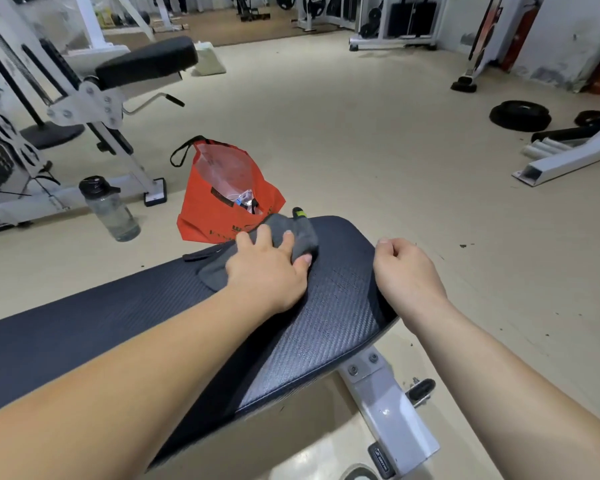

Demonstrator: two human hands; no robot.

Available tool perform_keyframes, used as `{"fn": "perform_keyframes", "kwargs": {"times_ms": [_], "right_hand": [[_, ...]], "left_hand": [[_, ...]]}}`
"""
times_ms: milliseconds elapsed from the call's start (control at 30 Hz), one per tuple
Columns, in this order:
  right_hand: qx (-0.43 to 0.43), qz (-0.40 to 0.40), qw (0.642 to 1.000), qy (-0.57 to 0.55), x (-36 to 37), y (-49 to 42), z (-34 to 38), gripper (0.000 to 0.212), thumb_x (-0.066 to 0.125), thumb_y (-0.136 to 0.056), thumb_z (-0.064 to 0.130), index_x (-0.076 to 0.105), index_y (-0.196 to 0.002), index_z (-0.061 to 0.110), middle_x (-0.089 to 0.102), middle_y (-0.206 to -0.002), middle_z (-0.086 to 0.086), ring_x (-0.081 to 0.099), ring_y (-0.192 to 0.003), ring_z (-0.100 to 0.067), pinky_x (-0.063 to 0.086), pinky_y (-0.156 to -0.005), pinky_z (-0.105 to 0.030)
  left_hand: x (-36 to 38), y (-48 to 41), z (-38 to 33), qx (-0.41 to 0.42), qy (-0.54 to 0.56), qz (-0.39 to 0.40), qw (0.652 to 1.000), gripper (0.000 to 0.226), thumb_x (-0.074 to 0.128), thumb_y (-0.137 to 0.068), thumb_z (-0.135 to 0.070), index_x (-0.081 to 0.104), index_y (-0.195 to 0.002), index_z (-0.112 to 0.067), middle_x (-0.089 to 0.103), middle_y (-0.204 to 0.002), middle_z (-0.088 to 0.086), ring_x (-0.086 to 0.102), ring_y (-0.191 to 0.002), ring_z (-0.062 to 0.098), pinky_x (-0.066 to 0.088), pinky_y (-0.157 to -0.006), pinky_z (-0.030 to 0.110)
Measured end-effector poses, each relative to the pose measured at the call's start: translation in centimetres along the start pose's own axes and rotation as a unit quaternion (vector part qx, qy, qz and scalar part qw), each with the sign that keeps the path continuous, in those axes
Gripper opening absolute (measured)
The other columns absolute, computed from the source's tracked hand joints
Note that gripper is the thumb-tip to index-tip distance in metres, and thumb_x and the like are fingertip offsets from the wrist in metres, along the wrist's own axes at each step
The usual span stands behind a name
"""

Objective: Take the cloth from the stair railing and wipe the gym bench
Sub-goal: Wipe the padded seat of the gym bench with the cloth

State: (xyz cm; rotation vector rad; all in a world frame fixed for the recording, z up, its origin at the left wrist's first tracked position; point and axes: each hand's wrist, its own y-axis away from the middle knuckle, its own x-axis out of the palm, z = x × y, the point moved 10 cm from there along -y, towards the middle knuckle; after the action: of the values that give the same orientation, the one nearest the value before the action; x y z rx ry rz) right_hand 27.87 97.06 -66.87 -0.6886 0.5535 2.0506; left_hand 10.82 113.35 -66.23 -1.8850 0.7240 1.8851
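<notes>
At the left of the frame a bottle and a red bag stand on the floor. In the centre the left hand presses the grey cloth flat-fingered onto the bench. The right hand is clenched at its right edge, holding nothing.

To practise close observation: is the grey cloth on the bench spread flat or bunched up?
Bunched up. The cloth lies in thick folds under the left hand, which presses it onto the bench.

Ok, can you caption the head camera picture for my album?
Left hand presses a grey cloth on the dark gym bench, right hand curled at its edge.
</notes>
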Motion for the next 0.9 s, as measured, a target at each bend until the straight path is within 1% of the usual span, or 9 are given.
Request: {"fn": "perform_keyframes", "kwargs": {"times_ms": [67, 167, 267, 333, 433, 533, 633, 767, 900], "right_hand": [[0.004, -0.005, 1.0, -0.005, 0.0, -0.2, 0.0, 0.044, 0.028, -0.104, 0.043, 0.041, -0.069, 0.021, 0.052, -0.075, 0.002, 0.051, -0.08, -0.029, 0.039, -0.069, -0.039], [0.009, -0.021, 0.999, -0.04, -0.6, -0.3, -0.2, 0.044, 0.026, -0.104, 0.046, 0.047, -0.074, 0.022, 0.058, -0.089, -0.005, 0.054, -0.09, -0.029, 0.047, -0.086, -0.045], [0.029, -0.026, 0.996, -0.078, -1.1, -0.3, -0.6, 0.048, 0.025, -0.103, 0.047, 0.061, -0.093, 0.017, 0.066, -0.107, -0.012, 0.06, -0.103, -0.033, 0.048, -0.093, -0.045], [0.041, -0.038, 0.997, -0.062, -1.7, -0.2, -1.2, 0.05, 0.024, -0.095, 0.053, 0.061, -0.088, 0.021, 0.067, -0.112, -0.016, 0.061, -0.108, -0.038, 0.05, -0.096, -0.048], [0.029, -0.056, 0.998, 0.008, -2.8, -0.2, -1.4, 0.044, 0.034, -0.094, 0.049, 0.052, -0.068, 0.018, 0.067, -0.085, -0.009, 0.06, -0.095, -0.038, 0.051, -0.08, -0.044], [0.009, -0.029, 0.999, 0.008, -2.6, 0.2, -0.6, 0.036, 0.045, -0.093, 0.044, 0.058, -0.069, 0.021, 0.061, -0.07, 0.003, 0.06, -0.081, -0.033, 0.053, -0.075, -0.042], [-0.028, 0.009, 1.0, 0.009, -1.2, 0.7, 0.8, 0.03, 0.05, -0.092, 0.044, 0.071, -0.088, 0.023, 0.074, -0.087, 0.003, 0.069, -0.091, -0.029, 0.059, -0.084, -0.045], [-0.041, 0.027, 0.998, 0.051, 0.2, 0.8, 1.4, 0.032, 0.046, -0.087, 0.047, 0.07, -0.092, 0.026, 0.074, -0.098, 0.003, 0.066, -0.103, -0.029, 0.056, -0.089, -0.044], [-0.017, 0.02, 0.998, 0.05, 0.2, 0.5, 1.2, 0.034, 0.041, -0.088, 0.047, 0.068, -0.101, 0.03, 0.072, -0.108, 0.006, 0.061, -0.113, -0.028, 0.054, -0.092, -0.045]], "left_hand": [[0.1, -1.1, -3.3, 0.02, 0.016, 0.001, 1.0, 0.068, 0.022, -0.099, -0.064, 0.018, -0.16, -0.034, 0.025, -0.157, 0.009, 0.02, -0.141, 0.042, 0.039, -0.105, 0.055], [0.1, -1.5, -8.0, 0.077, 0.013, 0.008, 0.997, 0.068, 0.023, -0.097, -0.066, 0.019, -0.159, -0.038, 0.024, -0.159, 0.007, 0.018, -0.143, 0.041, 0.038, -0.105, 0.056], [0.4, 2.1, -11.7, 0.175, -0.012, 0.008, 0.985, 0.065, 0.025, -0.097, -0.064, 0.02, -0.158, -0.039, 0.028, -0.156, 0.006, 0.023, -0.137, 0.041, 0.039, -0.098, 0.055], [0.6, 5.9, -12.6, 0.243, -0.019, -0.025, 0.969, 0.062, 0.027, -0.097, -0.064, 0.026, -0.154, -0.04, 0.036, -0.147, 0.005, 0.031, -0.126, 0.038, 0.042, -0.09, 0.051], [0.6, 10.1, -11.2, 0.312, -0.02, -0.053, 0.948, 0.062, 0.029, -0.095, -0.065, 0.03, -0.152, -0.041, 0.043, -0.139, 0.001, 0.039, -0.114, 0.034, 0.046, -0.083, 0.046], [0.3, 11.9, -7.9, 0.354, -0.022, -0.057, 0.933, 0.06, 0.033, -0.094, -0.063, 0.036, -0.15, -0.043, 0.048, -0.139, 0.0, 0.046, -0.111, 0.032, 0.052, -0.084, 0.046], [0.0, 10.8, -3.4, 0.318, -0.021, -0.047, 0.947, 0.059, 0.032, -0.094, -0.065, 0.038, -0.149, -0.048, 0.049, -0.139, -0.001, 0.048, -0.115, 0.03, 0.056, -0.086, 0.046], [-0.8, 4.0, 3.7, 0.142, -0.033, -0.028, 0.989, 0.069, 0.017, -0.088, -0.073, 0.028, -0.152, -0.05, 0.041, -0.142, -0.001, 0.04, -0.124, 0.032, 0.051, -0.099, 0.05], [-0.5, -0.9, 3.2, 0.051, -0.022, -0.006, 0.998, 0.063, 0.025, -0.096, -0.069, 0.028, -0.154, -0.044, 0.036, -0.148, 0.003, 0.033, -0.13, 0.04, 0.041, -0.106, 0.051]]}}
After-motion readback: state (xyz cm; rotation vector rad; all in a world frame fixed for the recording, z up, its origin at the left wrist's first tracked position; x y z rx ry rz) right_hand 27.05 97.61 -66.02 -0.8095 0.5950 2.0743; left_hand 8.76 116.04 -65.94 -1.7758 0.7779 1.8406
